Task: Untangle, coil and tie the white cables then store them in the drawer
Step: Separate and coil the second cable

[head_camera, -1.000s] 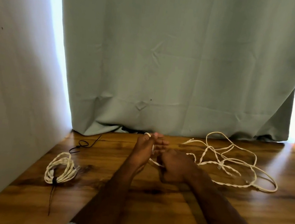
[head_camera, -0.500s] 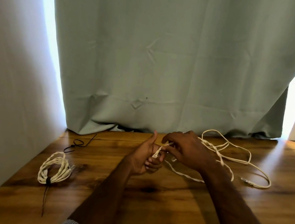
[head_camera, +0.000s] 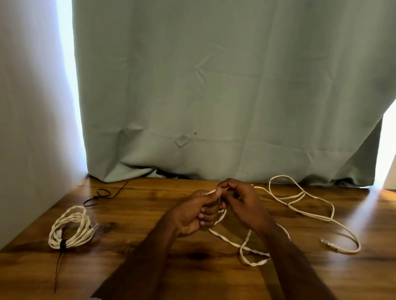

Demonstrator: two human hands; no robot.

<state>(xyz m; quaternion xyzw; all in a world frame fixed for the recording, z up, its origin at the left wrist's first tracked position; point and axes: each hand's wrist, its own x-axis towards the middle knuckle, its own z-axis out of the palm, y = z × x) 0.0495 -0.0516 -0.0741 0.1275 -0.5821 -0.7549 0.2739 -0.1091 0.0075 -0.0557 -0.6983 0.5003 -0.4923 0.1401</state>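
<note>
A loose white cable [head_camera: 308,213] sprawls over the wooden tabletop [head_camera: 201,286], from my hands out to the right, its plug end [head_camera: 327,243] lying on the wood. My left hand [head_camera: 194,214] grips a few turns of this cable in curled fingers. My right hand [head_camera: 240,201] pinches the cable just above the left hand's fingertips. A second white cable [head_camera: 72,229], coiled and bound with a black tie, lies at the left.
A spare black tie [head_camera: 103,194] lies near the back left of the table. A grey-green curtain [head_camera: 223,91] hangs behind the table, and a white wall [head_camera: 12,104] closes the left side. No drawer is in view.
Both hands lifted off the table and came together. The right hand drew cable toward the left hand, so the loose tangle on the right has stretched out and thinned.
</note>
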